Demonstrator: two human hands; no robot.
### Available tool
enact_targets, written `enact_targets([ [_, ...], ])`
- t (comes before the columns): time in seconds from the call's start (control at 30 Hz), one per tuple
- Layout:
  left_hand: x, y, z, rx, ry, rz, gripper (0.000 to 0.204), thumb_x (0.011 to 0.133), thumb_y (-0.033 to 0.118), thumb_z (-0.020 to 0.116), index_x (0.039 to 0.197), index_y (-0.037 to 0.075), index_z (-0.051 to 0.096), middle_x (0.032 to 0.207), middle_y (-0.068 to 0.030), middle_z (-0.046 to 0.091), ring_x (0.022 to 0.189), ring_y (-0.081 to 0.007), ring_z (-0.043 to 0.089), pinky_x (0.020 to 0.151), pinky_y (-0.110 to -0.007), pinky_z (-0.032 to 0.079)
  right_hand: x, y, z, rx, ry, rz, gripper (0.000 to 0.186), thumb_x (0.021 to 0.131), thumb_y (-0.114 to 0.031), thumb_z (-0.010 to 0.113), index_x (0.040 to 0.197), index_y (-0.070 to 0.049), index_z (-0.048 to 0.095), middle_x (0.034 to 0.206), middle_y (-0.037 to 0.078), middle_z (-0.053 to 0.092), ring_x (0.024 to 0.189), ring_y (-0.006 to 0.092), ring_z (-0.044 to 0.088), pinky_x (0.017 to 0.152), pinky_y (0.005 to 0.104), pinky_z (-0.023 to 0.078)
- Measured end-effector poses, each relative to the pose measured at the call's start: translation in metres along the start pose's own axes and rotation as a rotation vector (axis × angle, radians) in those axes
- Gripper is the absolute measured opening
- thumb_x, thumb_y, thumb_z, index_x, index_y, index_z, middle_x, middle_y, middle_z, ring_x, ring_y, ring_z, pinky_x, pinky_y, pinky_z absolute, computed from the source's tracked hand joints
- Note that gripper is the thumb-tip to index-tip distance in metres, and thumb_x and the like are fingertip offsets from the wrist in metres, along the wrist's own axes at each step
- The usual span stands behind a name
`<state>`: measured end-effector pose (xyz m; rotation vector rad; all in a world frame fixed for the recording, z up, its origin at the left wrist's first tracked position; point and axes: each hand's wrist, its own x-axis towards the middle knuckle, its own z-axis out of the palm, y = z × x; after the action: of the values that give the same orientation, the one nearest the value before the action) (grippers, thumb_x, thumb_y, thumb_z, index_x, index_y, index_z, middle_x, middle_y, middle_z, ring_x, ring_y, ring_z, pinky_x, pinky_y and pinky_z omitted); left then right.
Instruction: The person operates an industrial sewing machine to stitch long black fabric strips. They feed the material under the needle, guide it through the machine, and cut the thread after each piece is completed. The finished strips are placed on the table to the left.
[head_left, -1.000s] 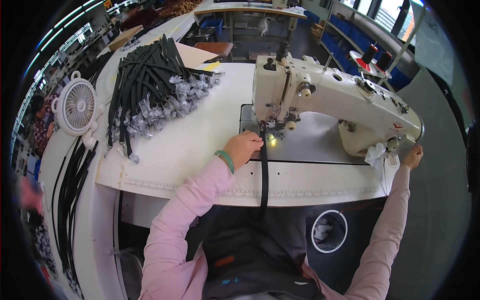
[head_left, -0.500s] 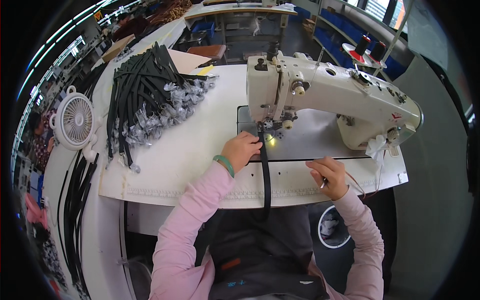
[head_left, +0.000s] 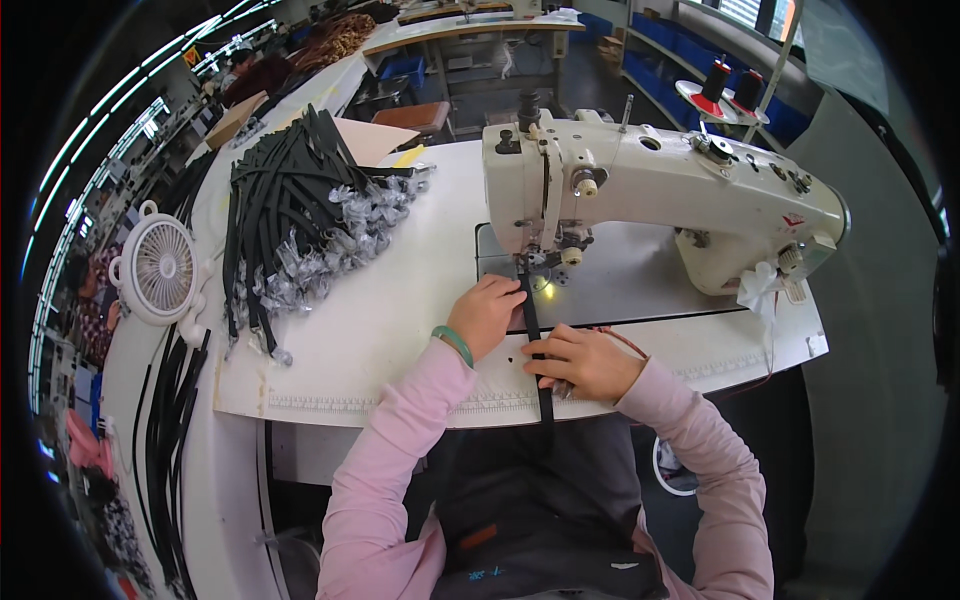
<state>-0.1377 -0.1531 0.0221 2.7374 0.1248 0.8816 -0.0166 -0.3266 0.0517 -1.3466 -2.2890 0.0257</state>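
Observation:
A white sewing machine (head_left: pixel 640 170) stands on the worktable (head_left: pixel 300 380), a small light glowing by its needle. A black strap (head_left: pixel 546 415) runs from under the presser foot down over the table's front edge. My left hand (head_left: pixel 481 315) has its fingertips closed on the strap just before the foot. Lower down, my right hand (head_left: pixel 585 365) has its fingers on the same strap and also holds a small metal tool, partly hidden under the fingers. A pile of black straps (head_left: pixel 280 180) with crumpled clear plastic at their ends lies left of the machine.
A white fan (head_left: pixel 160 265) is at the left, with long black straps (head_left: pixel 170 470) hanging below it. Thread cones (head_left: pixel 715 85) stand on a holder behind the machine. A round bin (head_left: pixel 668 478) is under the table. Co-workers (head_left: pixel 240 75) sit in the left background.
My right hand has moved from the machine's right end leftward to the strap in front of the needle. My left hand stays by the needle on the strap, whose lower part now slants slightly right.

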Motion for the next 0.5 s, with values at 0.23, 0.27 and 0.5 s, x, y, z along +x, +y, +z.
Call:
enact_targets([
  [0.23,0.007,-0.030,0.000,-0.236,-0.161,-0.055,0.033,0.066,-0.008,0.045,0.089,0.004,0.066,0.102,-0.0084,0.062,0.098,-0.0258,0.054,0.085,-0.034,0.045,0.002,-0.002,-0.003,0.020,-0.059,0.044,0.042,0.061,-0.007,0.068,0.101,-0.007,0.056,0.110,0.002,0.052,0.087,0.0205,0.049,0.069,0.0309,0.047],
  [0.27,0.018,-0.044,0.002,-0.264,-0.191,-0.107,0.035,0.066,-0.008,0.044,0.090,0.004,0.066,0.101,-0.0085,0.062,0.099,-0.0262,0.054,0.086,-0.034,0.045,0.002,-0.003,-0.007,0.005,-0.050,0.052,0.042,0.060,-0.007,0.068,0.101,-0.007,0.057,0.109,0.003,0.053,0.085,0.0208,0.049,0.069,0.0308,0.047],
  [0.5,0.090,-0.095,0.029,0.227,-0.167,-0.462,0.056,0.073,0.032,0.055,0.123,0.009,0.044,0.131,-0.0119,0.039,0.125,-0.0324,0.028,0.100,-0.051,0.023,0.012,-0.011,-0.022,0.110,0.029,0.247,0.040,0.068,-0.016,0.070,0.104,-0.006,0.057,0.111,0.008,0.054,0.087,0.0247,0.050,0.074,0.0349,0.039],
])
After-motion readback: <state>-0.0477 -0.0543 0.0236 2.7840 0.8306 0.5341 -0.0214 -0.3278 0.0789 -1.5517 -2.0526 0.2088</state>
